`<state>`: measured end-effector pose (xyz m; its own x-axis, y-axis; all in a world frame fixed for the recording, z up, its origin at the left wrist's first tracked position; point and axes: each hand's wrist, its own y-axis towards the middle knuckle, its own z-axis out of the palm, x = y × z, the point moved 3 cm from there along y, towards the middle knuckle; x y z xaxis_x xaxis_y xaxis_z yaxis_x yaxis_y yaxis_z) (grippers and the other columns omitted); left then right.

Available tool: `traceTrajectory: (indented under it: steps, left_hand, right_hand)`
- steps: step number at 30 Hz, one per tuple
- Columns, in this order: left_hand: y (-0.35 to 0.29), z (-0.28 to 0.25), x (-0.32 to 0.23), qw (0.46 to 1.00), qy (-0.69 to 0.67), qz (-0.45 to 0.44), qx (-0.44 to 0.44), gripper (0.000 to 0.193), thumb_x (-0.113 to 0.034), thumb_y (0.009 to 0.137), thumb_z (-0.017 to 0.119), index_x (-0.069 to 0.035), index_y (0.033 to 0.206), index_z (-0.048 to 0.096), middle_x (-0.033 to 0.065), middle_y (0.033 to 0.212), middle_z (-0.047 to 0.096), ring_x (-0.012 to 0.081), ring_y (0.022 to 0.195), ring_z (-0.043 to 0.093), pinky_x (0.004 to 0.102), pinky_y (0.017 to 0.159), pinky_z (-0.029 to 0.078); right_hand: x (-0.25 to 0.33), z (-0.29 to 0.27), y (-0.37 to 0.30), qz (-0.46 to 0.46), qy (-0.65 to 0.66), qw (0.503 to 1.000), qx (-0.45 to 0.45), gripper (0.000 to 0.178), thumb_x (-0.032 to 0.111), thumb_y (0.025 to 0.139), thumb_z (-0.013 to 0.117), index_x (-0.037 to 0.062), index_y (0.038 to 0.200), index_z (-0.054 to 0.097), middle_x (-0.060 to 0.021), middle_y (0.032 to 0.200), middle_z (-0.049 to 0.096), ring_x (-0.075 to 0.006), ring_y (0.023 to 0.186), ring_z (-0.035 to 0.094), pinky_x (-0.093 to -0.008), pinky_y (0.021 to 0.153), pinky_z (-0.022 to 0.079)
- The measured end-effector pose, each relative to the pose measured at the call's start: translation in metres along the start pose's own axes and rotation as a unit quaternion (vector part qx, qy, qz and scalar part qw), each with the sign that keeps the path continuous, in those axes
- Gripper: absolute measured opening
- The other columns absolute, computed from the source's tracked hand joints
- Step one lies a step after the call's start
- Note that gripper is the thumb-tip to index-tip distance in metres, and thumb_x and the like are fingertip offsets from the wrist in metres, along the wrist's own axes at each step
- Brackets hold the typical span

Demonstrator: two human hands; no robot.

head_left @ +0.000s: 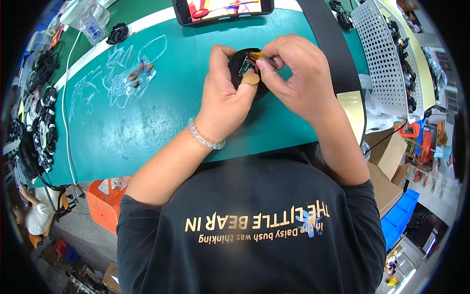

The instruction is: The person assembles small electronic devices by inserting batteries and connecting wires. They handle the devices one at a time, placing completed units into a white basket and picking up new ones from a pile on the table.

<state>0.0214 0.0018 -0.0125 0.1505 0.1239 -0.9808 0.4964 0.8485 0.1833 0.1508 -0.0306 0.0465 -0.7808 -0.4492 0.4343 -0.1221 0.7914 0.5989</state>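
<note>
Green and glossy, the desk [166,127] filled the middle of the head view, with a pale strip [161,24] along its far side and white scribbled lines [117,73] on its left part. At the far edge stood a phone [223,12], its screen lit with a colourful picture.

Near the middle of the desk, in front of the phone, a black round housing [236,63] was held up between the two hands, which were close together. The left hand [227,95] was clamped around the housing, its thumb, wrapped in a tan cover [250,79], pressing over the near side. A green circuit board [246,65] with thin red wires [254,57] showed inside. The right hand [298,68] pinched a slender piece [267,61] between thumb and forefinger, its tip at the board beside a small yellow patch [256,55]; I could not tell exactly what the piece was. A clear beaded bracelet [199,135] circled the left wrist.

Left of the hands lay a small clear bag [142,73] with brown bits, and farther left a white cable [66,117] ran toward the near edge, beside bundled black cables [49,117]. On the right a white perforated basket [384,63] held dark parts [404,63]. Cardboard boxes [386,152] and a blue crate [401,218] were at the near right; an orange stool [104,202] stood at the near left.
</note>
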Motion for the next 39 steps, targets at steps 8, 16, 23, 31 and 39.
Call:
traceTrajectory:
  steps: [8, 16, 23, 31, 39]
  left_hand:
    - [0.000, 0.001, -0.004, 0.998, 0.054, -0.006, 0.027, 0.027, -0.004, 0.085, 0.049, 0.000, 0.110, 0.036, 0.0028, 0.086, 0.049, 0.0066, 0.075, 0.043, 0.0209, 0.064, 0.040]
    - [0.003, 0.000, 0.001, 0.998, 0.058, 0.018, 0.014, 0.028, -0.006, 0.082, 0.049, 0.002, 0.104, 0.034, 0.0136, 0.079, 0.054, 0.0172, 0.067, 0.053, 0.0297, 0.059, 0.045]
    - [0.006, -0.004, 0.008, 1.000, 0.015, -0.020, 0.017, 0.028, -0.010, 0.082, 0.051, 0.002, 0.103, 0.037, 0.0107, 0.083, 0.055, 0.0129, 0.073, 0.052, 0.0269, 0.064, 0.046]
    - [0.009, -0.003, 0.011, 0.996, -0.066, -0.065, 0.019, 0.026, -0.007, 0.082, 0.051, 0.002, 0.103, 0.038, 0.0084, 0.087, 0.054, 0.0098, 0.075, 0.051, 0.0242, 0.065, 0.045]
    - [0.008, -0.001, 0.018, 0.989, -0.100, -0.108, 0.027, 0.020, -0.004, 0.082, 0.049, 0.001, 0.099, 0.039, 0.0066, 0.088, 0.052, 0.0085, 0.078, 0.050, 0.0232, 0.067, 0.045]
  right_hand:
    - [0.002, 0.000, 0.000, -0.027, -0.028, 0.999, 0.036, 0.013, 0.006, 0.071, 0.064, 0.0040, 0.076, 0.052, -0.0069, 0.071, 0.054, -0.0250, 0.067, 0.052, -0.0348, 0.058, 0.043]
    - [0.002, -0.007, 0.004, -0.024, -0.050, 0.993, 0.107, 0.011, 0.002, 0.073, 0.060, 0.0042, 0.079, 0.051, -0.0093, 0.075, 0.054, -0.0286, 0.074, 0.053, -0.0379, 0.061, 0.044]
    - [-0.005, -0.007, 0.012, 0.001, -0.019, 0.988, 0.151, 0.006, 0.005, 0.077, 0.056, 0.0011, 0.078, 0.051, -0.0157, 0.068, 0.053, -0.0347, 0.068, 0.053, -0.0410, 0.059, 0.042]
    - [-0.012, -0.006, 0.017, 0.027, 0.029, 0.986, 0.162, 0.008, 0.007, 0.079, 0.052, 0.0001, 0.075, 0.050, -0.0187, 0.063, 0.052, -0.0356, 0.062, 0.053, -0.0413, 0.055, 0.041]
    - [-0.020, 0.003, 0.007, 0.062, 0.025, 0.980, 0.187, 0.011, 0.007, 0.080, 0.052, -0.0005, 0.074, 0.049, -0.0192, 0.062, 0.051, -0.0372, 0.062, 0.051, -0.0421, 0.055, 0.040]
